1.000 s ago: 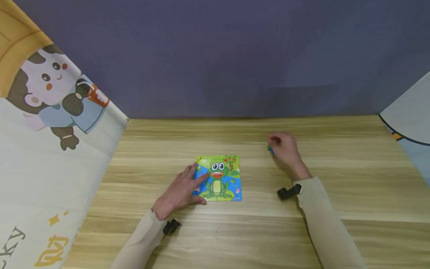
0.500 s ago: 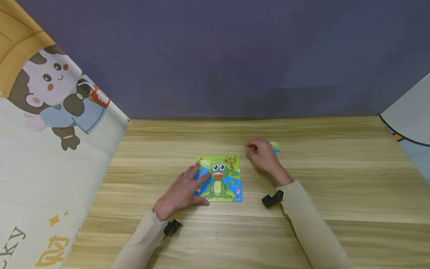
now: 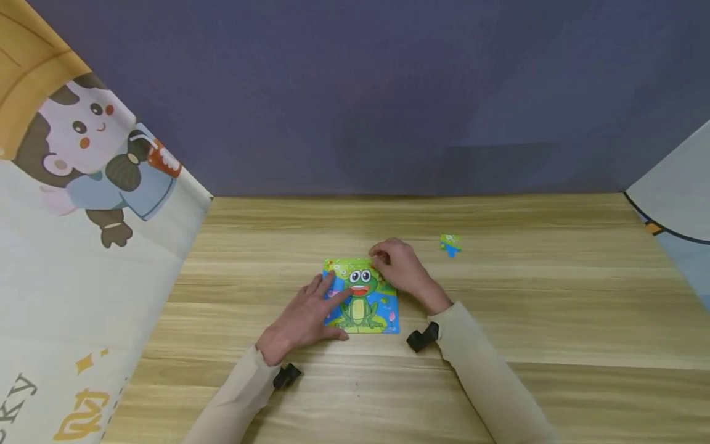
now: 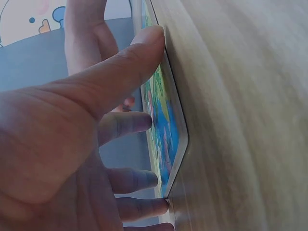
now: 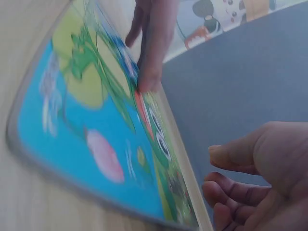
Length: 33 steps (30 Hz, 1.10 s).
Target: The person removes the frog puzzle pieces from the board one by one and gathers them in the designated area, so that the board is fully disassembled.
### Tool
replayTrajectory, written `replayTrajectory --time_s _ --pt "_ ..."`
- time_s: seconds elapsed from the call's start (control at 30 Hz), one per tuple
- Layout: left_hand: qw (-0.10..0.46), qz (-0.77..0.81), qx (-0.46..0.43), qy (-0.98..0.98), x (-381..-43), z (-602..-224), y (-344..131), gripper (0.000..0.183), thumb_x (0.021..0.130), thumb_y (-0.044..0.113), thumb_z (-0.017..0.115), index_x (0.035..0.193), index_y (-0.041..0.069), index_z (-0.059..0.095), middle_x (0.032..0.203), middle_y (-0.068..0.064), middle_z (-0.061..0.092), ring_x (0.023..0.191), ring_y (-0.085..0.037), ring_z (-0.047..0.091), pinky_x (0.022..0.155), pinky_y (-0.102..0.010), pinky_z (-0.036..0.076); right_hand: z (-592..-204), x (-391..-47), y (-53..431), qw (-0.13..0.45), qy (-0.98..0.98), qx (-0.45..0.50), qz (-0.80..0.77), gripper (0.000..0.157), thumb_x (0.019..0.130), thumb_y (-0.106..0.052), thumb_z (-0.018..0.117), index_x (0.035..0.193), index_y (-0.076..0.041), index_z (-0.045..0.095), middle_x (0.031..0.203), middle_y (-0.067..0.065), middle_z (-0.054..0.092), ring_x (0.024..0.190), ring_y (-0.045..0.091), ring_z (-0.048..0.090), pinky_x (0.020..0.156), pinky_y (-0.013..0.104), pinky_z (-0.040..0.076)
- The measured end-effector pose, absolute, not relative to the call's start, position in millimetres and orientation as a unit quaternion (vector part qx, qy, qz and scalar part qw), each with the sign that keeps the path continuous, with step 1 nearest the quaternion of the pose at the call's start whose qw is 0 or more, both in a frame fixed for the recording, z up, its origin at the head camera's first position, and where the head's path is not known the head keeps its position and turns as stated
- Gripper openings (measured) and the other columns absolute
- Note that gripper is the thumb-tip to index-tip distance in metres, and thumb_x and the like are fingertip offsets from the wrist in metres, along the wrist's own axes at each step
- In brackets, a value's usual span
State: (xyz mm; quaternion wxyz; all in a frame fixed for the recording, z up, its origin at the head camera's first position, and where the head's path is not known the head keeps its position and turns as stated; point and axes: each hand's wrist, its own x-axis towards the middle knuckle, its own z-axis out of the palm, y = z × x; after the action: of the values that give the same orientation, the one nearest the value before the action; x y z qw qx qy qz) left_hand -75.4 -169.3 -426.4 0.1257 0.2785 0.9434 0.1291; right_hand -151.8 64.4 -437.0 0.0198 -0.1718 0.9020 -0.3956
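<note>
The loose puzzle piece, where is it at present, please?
In the head view, the loose puzzle piece lies on the table, right of the right hand and the frog puzzle.

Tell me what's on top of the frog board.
The left hand touches the left side of the frog board. In the head view, the right hand overlaps its upper right corner; contact there isn't clear. Whatever print lies behind the hands is covered from that view.

Ok, counting two hands, one frog board, one loose puzzle piece, two black wrist gadgets, two sleeves, one table.
</note>
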Motion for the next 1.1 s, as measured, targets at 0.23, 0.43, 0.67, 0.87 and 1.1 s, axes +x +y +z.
replayTrajectory --time_s 0.23,0.43,0.67,0.87,1.1 --pt "0.13 0.119 0.277 0.945 -78 -428 -167 0.083 0.081 0.049 0.079 0.152 0.025 0.043 0.163 -0.028 0.025 0.147 -0.054 0.028 0.114 -0.065 0.035 -437 -151 45 0.042 0.901 -0.195 -0.386 0.022 0.093 -0.008 0.068 0.113 -0.001 0.073 0.102 0.013 0.068 0.087 0.02 0.062 0.077 0.033 0.054" --pt "0.136 0.123 0.271 0.945 -81 -428 -164 0.08 0.083 0.048 0.078 0.151 0.024 0.044 0.163 -0.028 0.025 0.148 -0.055 0.026 0.114 -0.066 0.035 -442 -154 35 0.045 0.908 -0.212 -0.358 0.024 0.092 -0.009 0.07 0.114 -0.001 0.073 0.108 0.013 0.069 0.089 0.019 0.064 0.078 0.033 0.056" --pt "0.133 0.112 0.271 0.947 -83 -429 -161 0.079 0.084 0.049 0.077 0.151 0.022 0.045 0.162 -0.029 0.027 0.147 -0.055 0.028 0.112 -0.066 0.037 -441 -155 27 0.063 0.921 -0.22 -0.315 0.029 0.093 -0.015 0.07 0.119 -0.004 0.071 0.116 0.013 0.065 0.1 0.023 0.064 0.09 0.04 0.055" --pt "0.128 0.109 0.272 0.947 -83 -429 -160 0.08 0.083 0.05 0.077 0.15 0.021 0.046 0.16 -0.029 0.03 0.146 -0.056 0.028 0.111 -0.067 0.038 -445 -154 22 0.063 0.93 -0.233 -0.279 0.031 0.093 -0.02 0.072 0.122 -0.012 0.072 0.115 0.01 0.062 0.099 0.021 0.059 0.087 0.037 0.052" --pt "0.127 0.11 0.274 0.947 -83 -429 -160 0.078 0.083 0.05 0.077 0.149 0.019 0.048 0.16 -0.03 0.031 0.146 -0.056 0.027 0.11 -0.067 0.039 -446 -153 22 0.064 0.928 -0.232 -0.285 0.025 0.092 -0.021 0.072 0.117 -0.014 0.074 0.114 0.008 0.06 0.097 0.019 0.055 0.085 0.035 0.05"
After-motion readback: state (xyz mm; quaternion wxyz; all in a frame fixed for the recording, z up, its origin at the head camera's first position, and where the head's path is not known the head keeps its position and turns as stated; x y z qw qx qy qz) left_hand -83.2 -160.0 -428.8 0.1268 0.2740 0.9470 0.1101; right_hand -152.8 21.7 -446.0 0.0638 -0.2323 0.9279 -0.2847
